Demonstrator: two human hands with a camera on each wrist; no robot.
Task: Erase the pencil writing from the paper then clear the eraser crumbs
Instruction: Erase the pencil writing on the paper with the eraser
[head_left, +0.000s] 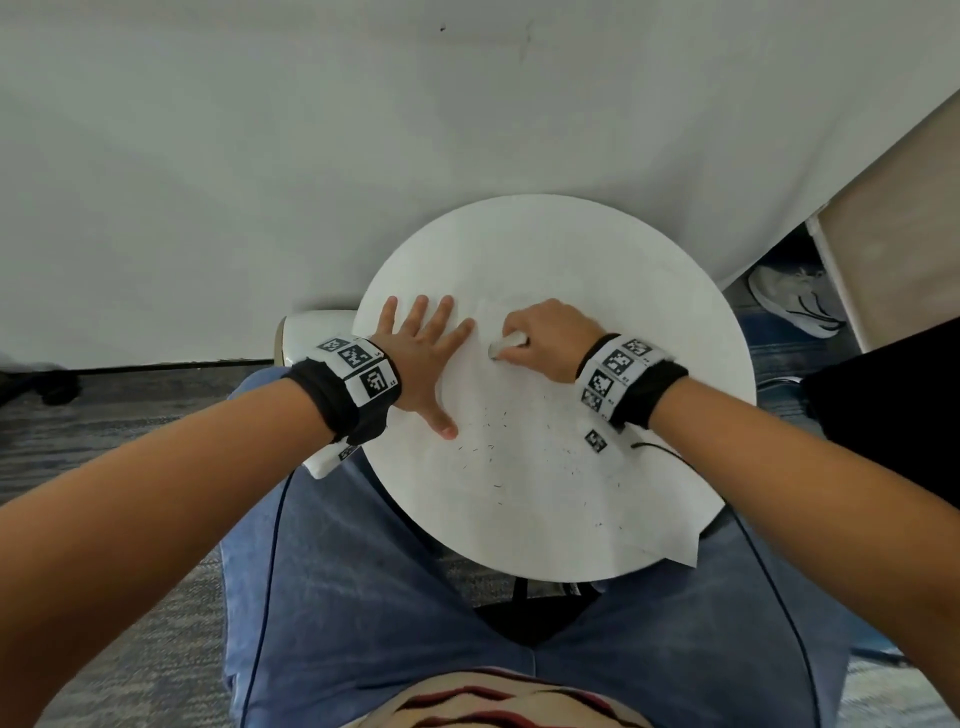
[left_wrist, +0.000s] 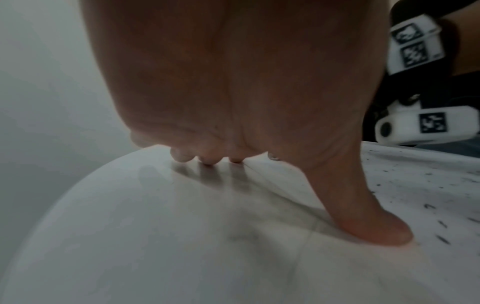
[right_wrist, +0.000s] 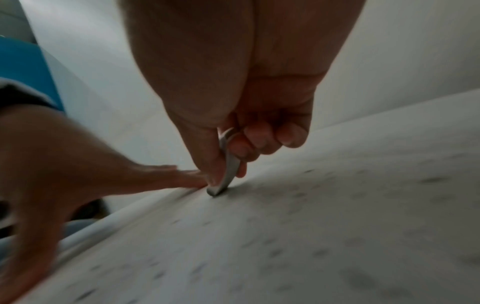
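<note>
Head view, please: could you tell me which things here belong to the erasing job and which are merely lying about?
Job:
- paper
- eraser, gripped in right hand
- eraser crumbs scattered on the paper
- left hand, flat, pressing the paper down
- round table under the paper

Lying about:
- shoe on the floor
- black cable

A plain white wall (head_left: 260, 156) fills the upper part of the head view, with a few small dark marks near its top. Below it runs a dark baseboard (head_left: 171, 365), and the floor (head_left: 130, 415) is a grey-blue carpet. A round white desk (head_left: 571, 234) stands near the wall. At the right is a beige panel (head_left: 893, 234), with a white shoe (head_left: 795, 301) on the floor beside it. The light is soft and even.
</note>
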